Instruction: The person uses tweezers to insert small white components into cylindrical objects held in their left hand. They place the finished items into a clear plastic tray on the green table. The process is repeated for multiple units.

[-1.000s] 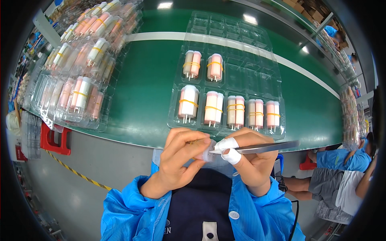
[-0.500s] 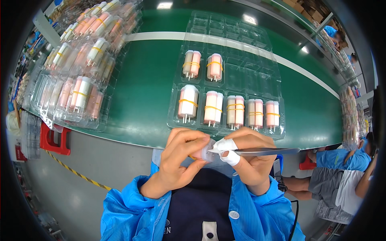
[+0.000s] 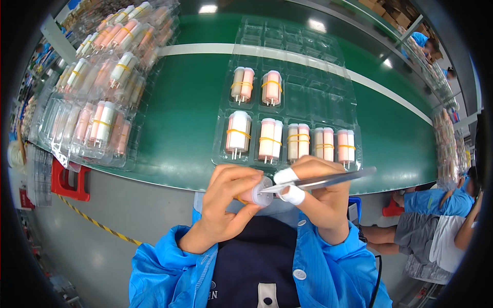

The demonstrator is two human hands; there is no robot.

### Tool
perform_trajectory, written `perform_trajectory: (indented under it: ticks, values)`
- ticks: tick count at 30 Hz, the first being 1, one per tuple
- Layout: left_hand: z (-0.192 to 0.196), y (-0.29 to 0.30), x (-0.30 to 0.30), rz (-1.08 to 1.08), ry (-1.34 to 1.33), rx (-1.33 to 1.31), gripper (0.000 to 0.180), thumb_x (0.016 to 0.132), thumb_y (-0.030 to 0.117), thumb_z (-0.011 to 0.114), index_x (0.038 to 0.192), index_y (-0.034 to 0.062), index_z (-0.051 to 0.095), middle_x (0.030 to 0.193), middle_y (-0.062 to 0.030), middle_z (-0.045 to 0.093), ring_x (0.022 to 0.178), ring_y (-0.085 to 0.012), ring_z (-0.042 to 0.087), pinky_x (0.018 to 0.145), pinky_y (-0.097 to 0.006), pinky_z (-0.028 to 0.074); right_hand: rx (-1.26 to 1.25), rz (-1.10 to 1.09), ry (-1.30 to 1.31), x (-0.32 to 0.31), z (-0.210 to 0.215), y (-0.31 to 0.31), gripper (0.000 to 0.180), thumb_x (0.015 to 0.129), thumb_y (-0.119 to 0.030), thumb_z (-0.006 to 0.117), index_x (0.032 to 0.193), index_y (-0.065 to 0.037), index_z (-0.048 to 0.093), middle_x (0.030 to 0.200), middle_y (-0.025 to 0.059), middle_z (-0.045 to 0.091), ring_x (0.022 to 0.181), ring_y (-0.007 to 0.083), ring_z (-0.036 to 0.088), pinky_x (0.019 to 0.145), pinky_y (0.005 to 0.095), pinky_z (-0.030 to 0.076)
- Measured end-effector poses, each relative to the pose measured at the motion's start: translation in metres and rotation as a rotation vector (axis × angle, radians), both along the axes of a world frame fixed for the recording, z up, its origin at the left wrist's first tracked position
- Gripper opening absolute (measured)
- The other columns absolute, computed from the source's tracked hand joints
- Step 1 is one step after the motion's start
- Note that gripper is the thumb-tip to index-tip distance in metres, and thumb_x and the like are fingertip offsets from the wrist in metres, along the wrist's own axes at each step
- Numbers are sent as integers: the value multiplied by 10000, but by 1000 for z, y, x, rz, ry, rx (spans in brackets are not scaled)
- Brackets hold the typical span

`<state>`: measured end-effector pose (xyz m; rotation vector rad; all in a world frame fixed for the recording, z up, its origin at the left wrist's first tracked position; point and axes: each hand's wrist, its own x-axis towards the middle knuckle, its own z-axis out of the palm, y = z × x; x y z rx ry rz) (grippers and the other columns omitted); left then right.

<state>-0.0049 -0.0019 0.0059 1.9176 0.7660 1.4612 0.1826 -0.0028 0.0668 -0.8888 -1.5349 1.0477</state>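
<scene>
Held in my left hand is a pink cylindrical piece with a translucent round end, its end face turned toward my right hand. My right hand, with white wraps on thumb and forefinger, pinches a pair of metal tweezers. The tweezers' pointed tips reach the end face of the cylinder; whether they touch a small part there is too fine to tell. Just beyond my hands lies a clear plastic tray holding several bundles of pink and white cylinders, bound with yellow rubber bands, metal pins facing me.
Filled clear trays are stacked high on the left of the green table. A red stool stands on the floor at the left. More stacked trays and a seated person are at the right.
My right hand has shifted slightly, and the tweezers now slope more steeply, their rear end raised. More of the cylinder's end face shows. My left hand keeps its hold.
</scene>
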Motion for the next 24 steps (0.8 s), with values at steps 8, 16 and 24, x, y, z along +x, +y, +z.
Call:
perform_trajectory:
  ticks: [8, 16, 24]
  values:
    - [-5, -2, 2, -95, -91, -75, 494, 725, -11, 726, 1158, 3, 490, 1134, -222, 574, 1015, -296, 563, 839, -370, 474, 47, -107, 120, -3, -9, -10, 180, 757, -5, 719, 929, 29, 681, 871, 146, 677, 784, 195, 658, 692, 289, 517]
    - [-9, -2, 3, -67, -53, 28, 506, 713, -17, 739, 1156, 22, 495, 1119, -226, 572, 989, -297, 558, 812, -360, 478, 60, -162, 140, -8, -9, -18, 168, 773, 11, 705, 936, 36, 675, 859, 148, 681, 770, 191, 664, 660, 276, 525]
    - [-9, -1, 1, -47, -2, 69, 492, 735, -2, 738, 1154, 25, 483, 1113, -228, 565, 981, -281, 539, 796, -347, 482, 24, -183, 157, -11, -11, -20, 165, 776, 24, 697, 939, 34, 673, 854, 149, 675, 764, 181, 656, 649, 268, 518]
